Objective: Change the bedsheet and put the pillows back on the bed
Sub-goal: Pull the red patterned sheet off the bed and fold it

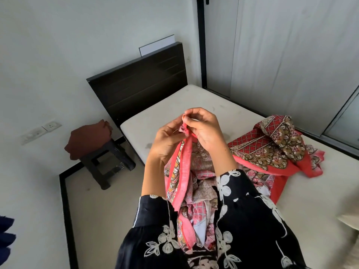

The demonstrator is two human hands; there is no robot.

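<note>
Soft, even daylight, bright room. The source lies right of the headboard (139, 82), behind the pale curtain (291, 55) and the glass panel (345, 121). The mattress (174, 113) below the headboard reads flat, matte white. Faint, diffuse shadow under the stool (104, 152) left of the headboard. Bedsheet (272, 148) colours are saturated, pattern sharp. Wide-angle bowing — the black door frame (201, 45) right of the headboard leans, and the floor border (64, 210) far below-left curves. A pale shape (349, 220) far lower right is out of focus. Slight compression softness throughout.
</note>
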